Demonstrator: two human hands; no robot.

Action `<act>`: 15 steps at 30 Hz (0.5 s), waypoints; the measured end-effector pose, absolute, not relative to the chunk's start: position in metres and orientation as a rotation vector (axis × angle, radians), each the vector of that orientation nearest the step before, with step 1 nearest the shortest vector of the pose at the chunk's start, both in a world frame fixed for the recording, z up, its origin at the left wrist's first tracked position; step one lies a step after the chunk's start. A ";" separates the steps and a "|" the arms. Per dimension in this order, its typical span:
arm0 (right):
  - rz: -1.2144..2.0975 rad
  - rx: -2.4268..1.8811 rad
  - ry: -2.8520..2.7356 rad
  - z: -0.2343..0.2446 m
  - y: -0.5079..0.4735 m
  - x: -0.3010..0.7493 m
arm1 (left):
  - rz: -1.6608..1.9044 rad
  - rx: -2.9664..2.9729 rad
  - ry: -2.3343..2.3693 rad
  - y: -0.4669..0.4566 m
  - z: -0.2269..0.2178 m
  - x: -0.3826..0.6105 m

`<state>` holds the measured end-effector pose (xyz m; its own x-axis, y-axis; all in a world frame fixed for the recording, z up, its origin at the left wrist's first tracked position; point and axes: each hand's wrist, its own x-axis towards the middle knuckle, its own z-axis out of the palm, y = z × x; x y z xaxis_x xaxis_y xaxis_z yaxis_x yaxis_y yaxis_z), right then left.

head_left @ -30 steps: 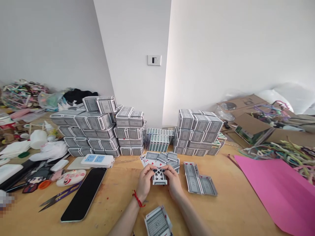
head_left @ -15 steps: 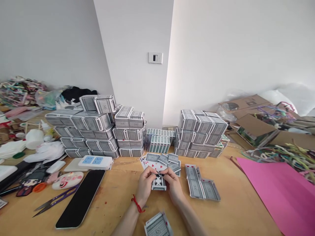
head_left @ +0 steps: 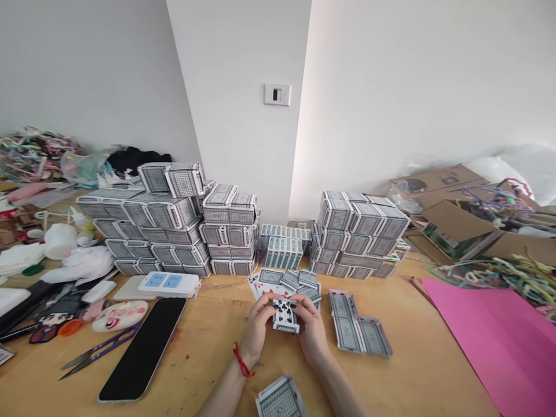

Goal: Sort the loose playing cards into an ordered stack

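Note:
Between my two hands is a playing card (head_left: 285, 313) with black club pips facing up and a folded edge toward me. My left hand (head_left: 258, 324), with a red string bracelet on its wrist, grips the card's left side. On the other side, my right hand (head_left: 311, 325) holds it with the thumb on its face. Loose playing cards (head_left: 270, 277) lie spread just beyond my fingers. Right of my hands rests an L-shaped piece of folded cards (head_left: 347, 321). Nearer to me, between my forearms, lies another folded-card piece (head_left: 281, 398).
Blocks built from folded cards stand stacked at left (head_left: 156, 231) and right (head_left: 356, 231), with upright card decks (head_left: 283, 249) between. On the left lie a phone (head_left: 143, 350), thread snips (head_left: 99, 351) and a power strip (head_left: 170, 282). Pink paper (head_left: 482, 330) covers the right side.
My fingertips have moved from pinching the card's far edge to holding its sides, so more of its face shows. The view has shifted slightly.

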<state>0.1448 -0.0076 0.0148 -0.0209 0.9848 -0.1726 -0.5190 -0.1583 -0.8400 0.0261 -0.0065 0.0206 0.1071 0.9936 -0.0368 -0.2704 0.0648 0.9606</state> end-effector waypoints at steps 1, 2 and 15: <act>1.534 -0.925 -0.673 0.015 -0.007 0.145 | 1.221 0.997 0.940 -0.006 0.020 0.026; 1.545 -0.925 -0.664 0.015 -0.007 0.146 | 1.232 0.986 0.941 -0.006 0.019 0.026; 1.646 -0.922 -0.735 0.003 -0.003 0.144 | 1.332 1.330 1.226 -0.008 0.021 0.023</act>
<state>0.1440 -0.0027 0.0033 -0.1402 0.9685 -0.2058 -0.4929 -0.2486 -0.8338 0.0225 -0.0080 0.0213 -0.0558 0.9879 0.1449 0.0622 -0.1414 0.9880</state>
